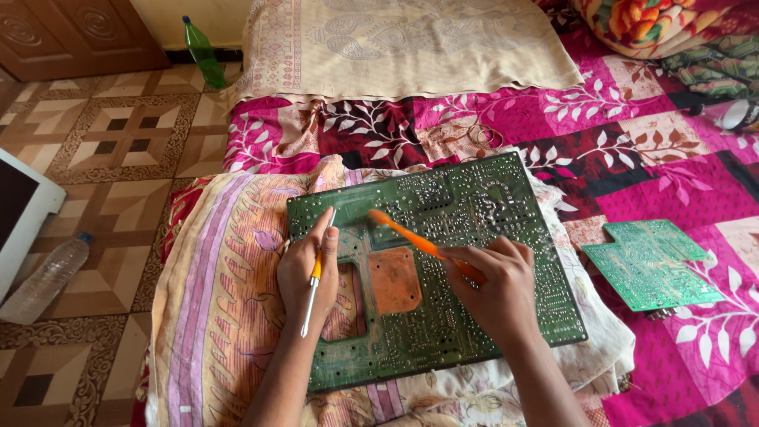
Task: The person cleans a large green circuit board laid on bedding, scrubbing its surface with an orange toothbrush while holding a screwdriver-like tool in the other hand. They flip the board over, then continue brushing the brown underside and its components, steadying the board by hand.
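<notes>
Big green board (pixel 466 237) lies solder side up on a striped cloth (pixel 221 269), spread over the edge of a pink floral quilt (pixel 632 166). The right hand (pixel 494 289) rests on the board's middle, fingers pressed together around the handle of an orange brush (pixel 403 233). The brush slants up and to the left, its tip touching the board just above an orange patch (pixel 394 278) set in the board's cut-out area.

The left hand (pixel 307 269) sits at the board's left edge, palm down, fingers laid on the green surface. It pinches a thin tool (pixel 315 285) with a white shaft and an orange band; the tool runs along the hand, its point toward the board's upper left and its tail hanging down over the cloth.

To the right, well apart, a smaller green board (pixel 648 265) lies flat on the quilt. A beige patterned cloth (pixel 403 43) covers the top of the bed. On the tiled floor, a green bottle (pixel 202 51) leans by the wall, and a clear bottle (pixel 43 281) lies beside a white device (pixel 24 209) at the left edge.
</notes>
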